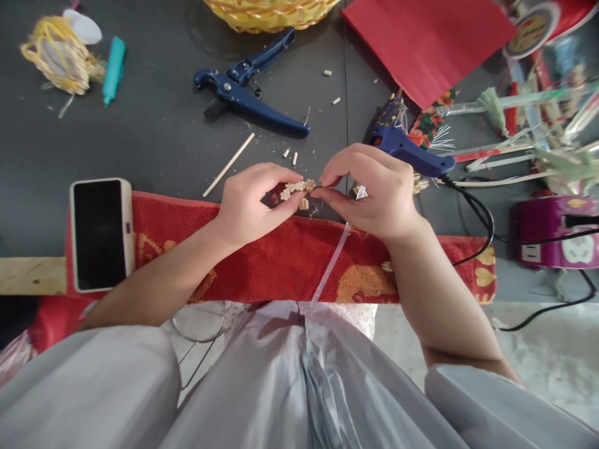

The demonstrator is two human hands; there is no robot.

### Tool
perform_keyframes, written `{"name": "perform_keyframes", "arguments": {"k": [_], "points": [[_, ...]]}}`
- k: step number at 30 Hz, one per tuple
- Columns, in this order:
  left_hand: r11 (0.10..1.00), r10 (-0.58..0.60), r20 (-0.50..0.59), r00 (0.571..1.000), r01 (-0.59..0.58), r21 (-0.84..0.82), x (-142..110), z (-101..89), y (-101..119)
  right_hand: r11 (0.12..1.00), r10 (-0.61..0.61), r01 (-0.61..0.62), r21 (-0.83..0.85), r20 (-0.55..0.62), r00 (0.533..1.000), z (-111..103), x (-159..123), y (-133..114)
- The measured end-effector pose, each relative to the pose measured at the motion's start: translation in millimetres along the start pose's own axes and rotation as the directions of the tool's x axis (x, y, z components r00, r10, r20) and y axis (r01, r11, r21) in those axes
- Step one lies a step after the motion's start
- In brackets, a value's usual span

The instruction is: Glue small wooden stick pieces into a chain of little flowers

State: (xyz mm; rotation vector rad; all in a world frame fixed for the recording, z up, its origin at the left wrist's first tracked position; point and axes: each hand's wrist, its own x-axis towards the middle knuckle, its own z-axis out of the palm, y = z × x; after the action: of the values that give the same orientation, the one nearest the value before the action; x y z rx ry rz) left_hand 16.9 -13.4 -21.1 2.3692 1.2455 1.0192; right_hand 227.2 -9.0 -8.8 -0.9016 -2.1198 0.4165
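Observation:
Between thumb and fingers, my left hand (253, 202) grips a small cluster of short pale stick pieces (294, 187), their round ends facing up. My right hand (374, 190) is closed in a pinch at the right end of this cluster. Whether its fingertips hold a separate bit is too small to tell. A short bundled piece (304, 204) lies just below the cluster. Beneath my right hand runs a clear glue stick or strip (331, 262). Two cut stick bits (294, 158) rest above my hands, near a longer thin stick (229, 164).
A blue-handled cutter (255, 100) lies ahead, with a blue glue gun (412, 149) to its right. A red towel (281, 255) covers the table's front edge. There are also a black-screened device (100, 234), a purple power socket (556, 231), red paper (430, 43) and a yellow basket (271, 15).

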Motion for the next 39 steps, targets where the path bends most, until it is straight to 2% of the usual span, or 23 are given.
{"name": "perform_keyframes", "arguments": {"k": [8,14,17,21,26,33,36,39], "points": [[1.0,-0.02,-0.054,0.998,0.019,-0.018,0,0.9,-1,0.99,0.124,-0.122,0.072,-0.019,0.992,-7,-1,5],[0.985,-0.146,-0.048,0.988,0.141,-0.099,1,2.5,-2,0.974,0.212,-0.21,0.083,-0.014,0.977,-10,1,6],[0.973,-0.184,-0.034,0.982,0.177,-0.148,2,3.6,-4,0.946,0.294,-0.288,0.15,-0.018,0.956,-9,1,4],[0.966,-0.196,-0.047,0.979,0.185,-0.179,2,4.5,-5,0.864,0.42,-0.413,0.289,0.038,0.907,-2,-1,6],[0.972,-0.174,-0.052,0.983,0.163,-0.171,1,4.2,-4,0.793,0.442,-0.46,0.399,0.142,0.886,6,1,7],[0.993,-0.078,-0.057,0.995,0.072,-0.089,0,3.1,-2,0.694,0.432,-0.536,0.481,0.318,0.844,4,9,-1],[0.996,-0.044,-0.063,0.997,0.039,-0.075,0,2.3,-2,0.684,0.45,-0.556,0.473,0.326,0.831,3,10,-2],[0.994,-0.021,-0.064,0.998,0.014,-0.107,1,1.8,-2,0.701,0.459,-0.54,0.466,0.285,0.842,3,10,-4]]}}
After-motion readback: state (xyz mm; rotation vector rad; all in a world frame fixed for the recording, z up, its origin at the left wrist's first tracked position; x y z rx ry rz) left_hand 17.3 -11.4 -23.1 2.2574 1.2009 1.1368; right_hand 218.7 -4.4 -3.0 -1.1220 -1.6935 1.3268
